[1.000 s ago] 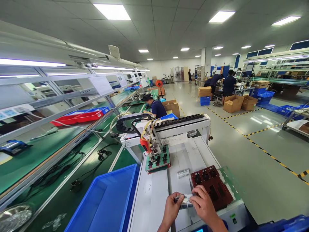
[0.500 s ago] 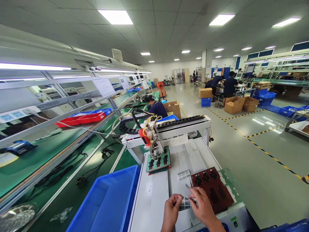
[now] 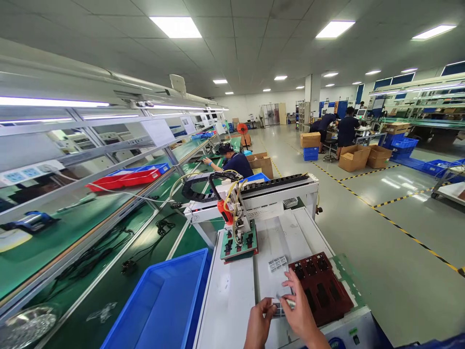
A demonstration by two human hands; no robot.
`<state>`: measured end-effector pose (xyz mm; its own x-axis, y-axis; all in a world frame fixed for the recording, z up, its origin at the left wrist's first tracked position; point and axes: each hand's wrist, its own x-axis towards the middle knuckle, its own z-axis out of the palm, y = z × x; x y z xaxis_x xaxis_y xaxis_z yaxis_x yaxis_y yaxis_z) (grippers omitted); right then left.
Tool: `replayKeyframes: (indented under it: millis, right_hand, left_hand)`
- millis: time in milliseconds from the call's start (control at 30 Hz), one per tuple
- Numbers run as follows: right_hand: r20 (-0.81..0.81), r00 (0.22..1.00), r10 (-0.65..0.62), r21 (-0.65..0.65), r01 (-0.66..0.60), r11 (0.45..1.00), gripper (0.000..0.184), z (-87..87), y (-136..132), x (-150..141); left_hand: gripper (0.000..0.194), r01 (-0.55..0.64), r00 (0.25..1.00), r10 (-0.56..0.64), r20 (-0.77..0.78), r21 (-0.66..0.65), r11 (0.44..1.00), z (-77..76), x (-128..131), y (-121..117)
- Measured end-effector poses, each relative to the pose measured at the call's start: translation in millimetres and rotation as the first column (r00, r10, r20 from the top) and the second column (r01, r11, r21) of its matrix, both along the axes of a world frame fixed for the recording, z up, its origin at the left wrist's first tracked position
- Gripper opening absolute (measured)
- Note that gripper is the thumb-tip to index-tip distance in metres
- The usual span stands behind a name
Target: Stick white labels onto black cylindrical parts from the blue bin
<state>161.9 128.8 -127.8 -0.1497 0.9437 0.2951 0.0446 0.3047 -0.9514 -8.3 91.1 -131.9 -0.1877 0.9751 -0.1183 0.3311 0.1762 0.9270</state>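
Observation:
My left hand (image 3: 258, 324) pinches a small pale part (image 3: 279, 309) low over the white machine bed (image 3: 232, 295). My right hand (image 3: 298, 310) is beside it with fingers spread and raised, thumb side touching the same part. Just right of my hands lies a dark red fixture tray (image 3: 321, 288) with black pieces in its pockets. A second small white part (image 3: 278, 263) rests on the bed ahead. Farther on, a green fixture (image 3: 239, 245) sits under the machine's head (image 3: 234, 218) with its yellow cables.
A large blue bin (image 3: 163, 303) stands at my left. Green conveyor benches (image 3: 83, 232) with black cables run along the left. A seated person (image 3: 234, 162) works ahead. Other people stand among cardboard boxes (image 3: 354, 157) at the far right. Yellow-black floor tape marks the aisle.
The machine head has slid right over the green fixture. My right hand's fingers have opened and lifted from the small part, while my left hand keeps pinching it.

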Motion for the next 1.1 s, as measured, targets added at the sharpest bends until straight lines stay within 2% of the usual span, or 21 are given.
replayKeyframes:
  millis: [67, 133, 200, 300, 367, 433, 467, 500, 567, 667, 733, 833, 933, 1033, 1100]
  right_hand:
    - [0.113, 0.988, -0.109, 0.101, 0.098, 0.99, 0.066, -7.1, 19, 14]
    - [0.202, 0.96, -0.193, 0.182, 0.157, 0.971, 0.06, -14.9, 42, 29]
    - [0.227, 0.953, -0.201, 0.198, 0.156, 0.968, 0.059, -20.5, 61, 39]
    - [0.222, 0.961, -0.164, 0.2, 0.119, 0.973, 0.055, -15.7, 73, 42]
    - [0.207, 0.966, -0.155, 0.219, 0.108, 0.97, 0.049, 1.5, 70, 39]
    - [0.12, 0.978, -0.171, 0.19, 0.146, 0.971, 0.049, 30.3, 61, 34]
    - [0.032, 0.982, -0.188, 0.132, 0.182, 0.974, 0.054, 47.6, 55, 31]
    - [-0.073, 0.976, -0.207, 0.05, 0.211, 0.976, 0.065, 65.7, 50, 29]
    - [-0.244, 0.949, -0.201, -0.099, 0.181, 0.978, 0.083, 99.6, 39, 26]
    - [-0.371, 0.914, -0.162, -0.198, 0.093, 0.976, 0.093, 132.5, 24, 25]
    - [-0.405, 0.905, -0.129, -0.211, 0.045, 0.977, 0.091, 140.1, 14, 25]
    - [-0.397, 0.917, -0.041, -0.168, -0.028, 0.985, 0.077, 138.2, 0, 26]
    - [-0.306, 0.951, -0.045, -0.118, 0.009, 0.993, 0.072, 133.8, -12, 30]
    - [-0.294, 0.947, -0.132, -0.114, 0.102, 0.988, 0.076, 134.9, -20, 39]
    - [-0.353, 0.931, -0.095, -0.145, 0.045, 0.988, 0.08, 137.4, -24, 46]
  left_hand:
    - [0.047, -0.062, 0.998, 0.061, -0.033, -0.025, 0.998, -8.2, -4, -2]
    - [0.062, -0.119, 0.991, 0.117, -0.061, -0.025, 0.993, -15.6, -7, -5]
    - [0.069, -0.155, 0.983, 0.155, -0.094, 0.017, 0.988, -19.7, -8, -9]
    - [0.059, -0.159, 0.98, 0.169, -0.1, 0.107, 0.982, -14.9, -5, -13]
    - [0.051, -0.134, 0.99, 0.139, -0.029, 0.12, 0.984, -3.3, 0, -14]
    - [0.05, -0.081, 0.992, 0.07, 0.108, 0.095, 0.992, 13.0, 7, -15]
    - [0.052, -0.047, 0.981, 0.029, 0.192, 0.088, 0.995, 22.0, 11, -14]
    - [0.054, -0.016, 0.96, -0.01, 0.279, 0.09, 0.996, 31.0, 15, -14]
    - [0.059, 0.027, 0.895, -0.07, 0.44, 0.103, 0.994, 48.5, 23, -14]
    - [0.064, 0.069, 0.789, -0.122, 0.602, 0.11, 0.992, 72.4, 35, -15]
    - [0.063, 0.111, 0.739, -0.148, 0.657, 0.098, 0.989, 86.3, 43, -18]
    - [0.067, 0.175, 0.66, -0.17, 0.732, 0.07, 0.982, 102.3, 50, -26]
    - [0.08, 0.119, 0.603, -0.126, 0.788, 0.068, 0.991, 114.9, 51, -34]
    - [0.076, 0.06, 0.662, -0.126, 0.739, 0.114, 0.992, 129.2, 47, -35]
    - [0.069, 0.061, 0.716, -0.152, 0.681, 0.157, 0.986, 138.5, 44, -32]
